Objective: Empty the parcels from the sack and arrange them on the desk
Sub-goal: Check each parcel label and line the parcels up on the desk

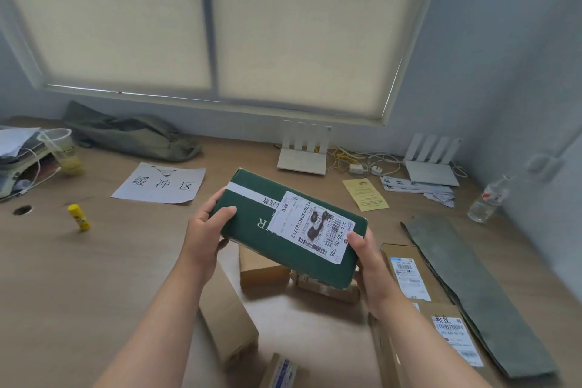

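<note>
Soft, dim daylight filters through the drawn blinds (201,25) (edges bend with wide-angle distortion), everything slightly blurred.

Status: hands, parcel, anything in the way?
Left hand and right hand grip the green box, one at each end. Label up. Brown boxes on the desk right under it.

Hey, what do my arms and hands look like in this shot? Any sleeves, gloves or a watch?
Nothing worn shows. The left hand and right hand have no gloves, and no rings are visible on the fingers. The left forearm and right forearm show no sleeve cuff, watch or wristband.
</note>
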`<state>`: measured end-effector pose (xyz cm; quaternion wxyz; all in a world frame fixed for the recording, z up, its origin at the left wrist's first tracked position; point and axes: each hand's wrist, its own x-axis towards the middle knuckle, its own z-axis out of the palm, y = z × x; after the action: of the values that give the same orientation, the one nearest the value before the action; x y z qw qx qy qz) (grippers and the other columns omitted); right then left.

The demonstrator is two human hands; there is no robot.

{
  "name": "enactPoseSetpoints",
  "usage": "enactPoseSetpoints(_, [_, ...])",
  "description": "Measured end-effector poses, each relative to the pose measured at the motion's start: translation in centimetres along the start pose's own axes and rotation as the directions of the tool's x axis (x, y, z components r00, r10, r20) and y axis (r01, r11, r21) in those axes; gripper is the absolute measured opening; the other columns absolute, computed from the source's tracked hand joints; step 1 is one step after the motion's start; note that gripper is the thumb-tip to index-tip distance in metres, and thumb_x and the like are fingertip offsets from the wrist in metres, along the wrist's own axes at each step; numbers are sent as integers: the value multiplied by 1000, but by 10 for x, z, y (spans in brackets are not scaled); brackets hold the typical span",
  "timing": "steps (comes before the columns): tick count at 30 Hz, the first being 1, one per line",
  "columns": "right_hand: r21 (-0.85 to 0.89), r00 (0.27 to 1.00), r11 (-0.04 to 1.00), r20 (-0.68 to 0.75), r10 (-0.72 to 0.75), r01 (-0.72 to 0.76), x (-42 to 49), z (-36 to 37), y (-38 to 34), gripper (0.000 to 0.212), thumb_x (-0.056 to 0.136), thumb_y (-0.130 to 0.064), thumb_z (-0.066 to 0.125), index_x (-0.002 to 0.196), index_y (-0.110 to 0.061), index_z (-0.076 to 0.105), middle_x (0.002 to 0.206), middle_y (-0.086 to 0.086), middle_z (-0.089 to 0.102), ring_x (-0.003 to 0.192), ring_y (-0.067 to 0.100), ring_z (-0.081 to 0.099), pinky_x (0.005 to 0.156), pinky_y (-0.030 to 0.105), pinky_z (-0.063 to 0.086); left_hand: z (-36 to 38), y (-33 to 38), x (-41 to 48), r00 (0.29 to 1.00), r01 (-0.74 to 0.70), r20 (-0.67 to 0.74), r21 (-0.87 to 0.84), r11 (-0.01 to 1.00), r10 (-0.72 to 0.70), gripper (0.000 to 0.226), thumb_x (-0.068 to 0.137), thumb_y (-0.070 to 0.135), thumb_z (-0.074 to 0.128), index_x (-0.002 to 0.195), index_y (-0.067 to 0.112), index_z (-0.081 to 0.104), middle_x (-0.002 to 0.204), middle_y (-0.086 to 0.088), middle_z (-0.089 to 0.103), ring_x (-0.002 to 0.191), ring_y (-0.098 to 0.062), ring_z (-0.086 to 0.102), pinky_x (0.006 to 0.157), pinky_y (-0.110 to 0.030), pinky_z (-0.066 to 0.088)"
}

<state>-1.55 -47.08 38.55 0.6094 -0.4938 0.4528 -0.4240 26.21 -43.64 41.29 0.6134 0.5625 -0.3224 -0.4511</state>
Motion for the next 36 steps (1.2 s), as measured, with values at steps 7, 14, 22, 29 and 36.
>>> enactPoseSetpoints(7, [103, 1000, 995, 9, 15, -16, -13, 5, -5, 56, 81, -56, 63, 131, -34, 57, 129, 6, 69, 122, 33, 64, 100, 63, 49, -16, 10, 0, 983, 46, 177, 39, 998, -52, 48, 83, 32, 58, 125, 54, 59, 127, -2, 66, 118, -27, 56, 101, -56, 45])
enactPoseSetpoints(14, [185, 994, 978, 78, 81, -94, -26, -3, -19, 57, 80, -40, 59, 133, -19, 57, 119, 13, 74, 99, 29, 75, 67, 37, 62, -29, 3, 2, 921, 191, 327, 96, 977, -213, 44, 79, 40, 63, 122, 43, 54, 125, -7, 63, 100, -30, 64, 67, -36, 47])
enactPoseSetpoints(22, [99, 999, 994, -5, 45, -44, -16, -9, -28, 59, 77, -50, 70, 127, -20, 60, 118, 14, 73, 103, 31, 72, 82, 47, 60, -21, -15, -14, 888, 314, 354, 0, 949, -294, 61, 73, 44, 68, 128, 17, 63, 117, -12, 75, 98, -28, 75, 80, -42, 62])
enactPoseSetpoints(29, [174, 985, 985, -170, 18, 12, -10, -35, -28, 47, 74, -49, 73, 115, -29, 65, 106, -7, 73, 118, 22, 56, 79, 38, 41, 25, -56, -37, 925, 329, 272, -227, 916, -265, 83, 65, 51, 80, 138, 26, 49, 136, -11, 65, 121, -37, 65, 89, -63, 56])
enactPoseSetpoints(36, [187, 995, 982, -97, 12, 7, -10, -50, -32, 83, 62, -55, 85, 136, -38, 50, 123, 4, 71, 115, 34, 65, 78, 44, 59, 105, -84, -88, 895, 375, 346, -248, 893, -280, 89, 62, 54, 76, 139, 23, 45, 125, -15, 71, 105, -35, 72, 96, -63, 53])
